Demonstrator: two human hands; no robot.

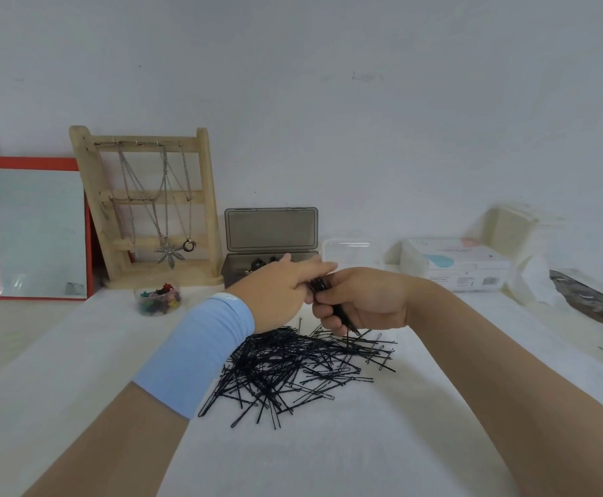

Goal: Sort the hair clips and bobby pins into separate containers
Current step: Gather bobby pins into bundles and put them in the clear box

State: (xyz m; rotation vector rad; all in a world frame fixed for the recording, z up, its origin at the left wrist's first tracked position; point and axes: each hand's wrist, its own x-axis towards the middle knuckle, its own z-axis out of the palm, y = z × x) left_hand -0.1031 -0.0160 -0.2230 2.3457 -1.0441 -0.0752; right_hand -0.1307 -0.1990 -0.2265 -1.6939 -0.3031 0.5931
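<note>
Right hand [359, 299] grips a bobby pin bundle [341, 315]; left hand [285, 292] (fingers straight) seemingly touches it

2 hands: left hand [278, 292], right hand [361, 299]. 1 blue sleeve [192, 356]. 1 loose heap of bobby pins [293, 367] on the counter [364, 443], too many to count. 1 bundle of pins [339, 313], number unreadable. 3 containers: 1 grey box [271, 238], 1 clear box [346, 252], 1 round tub [158, 299] of coloured mini clips, too jumbled to count. Dark clips in grey box: count unclear. 1 wooden stand [205, 195] with 2 pendants: 1 leaf [169, 253], 1 ring [188, 245]; chains overlap, count unclear. 1 mirror [40, 231]. 1 white carton [461, 267].
</note>
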